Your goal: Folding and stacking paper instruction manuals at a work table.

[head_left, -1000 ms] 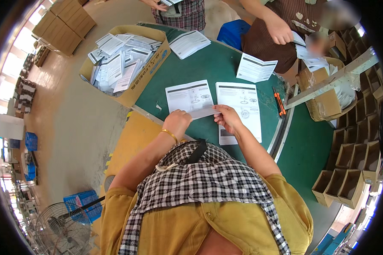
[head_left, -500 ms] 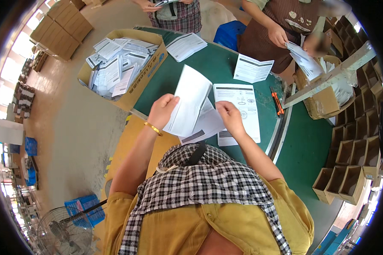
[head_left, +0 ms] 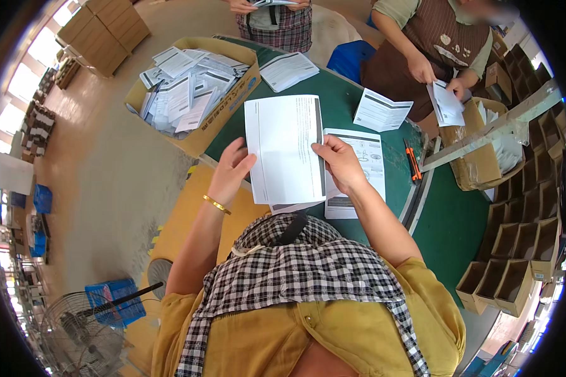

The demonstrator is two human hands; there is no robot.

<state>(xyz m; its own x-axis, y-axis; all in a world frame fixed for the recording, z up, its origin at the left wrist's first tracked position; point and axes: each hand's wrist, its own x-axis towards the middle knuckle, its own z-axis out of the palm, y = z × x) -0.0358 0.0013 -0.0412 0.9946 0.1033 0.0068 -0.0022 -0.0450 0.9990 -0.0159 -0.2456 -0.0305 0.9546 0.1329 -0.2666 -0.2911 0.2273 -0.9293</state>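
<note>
So the white rectangular paper sheet with fine dark print and a black band down its right side [head_left: 286, 151] is up in front of the person's checked apron [head_left: 308, 267], over the near edge of the green-topped table [head_left: 336, 100]. The right hand [head_left: 343, 164] has it pinched at the right edge, thumb flat on the near face. The left hand [head_left: 231, 171], with a gold bangle [head_left: 217, 204] on the wrist, is at the other edge: thumb tip right by the paper, fingers spread apart from it and kinda blurry, so not really a grip.

Another printed sheet [head_left: 289, 208] peeks out underneath, mostly covered. Just right of that, partly behind the right hand, there's a neat stack of white printed pages with line drawings [head_left: 372, 164]. Farther back sits a creased white leaflet [head_left: 383, 113], with an orange and black utility knife [head_left: 412, 164] to its right near the table edge. Over on the left, a brown cardboard box [head_left: 238, 94] is heaped with folded white leaflets [head_left: 181, 94], and a small pile of folded papers [head_left: 288, 70] lies beside it. Across the table, a co-worker in a brown striped apron [head_left: 446, 38] is holding folded papers too.
</note>
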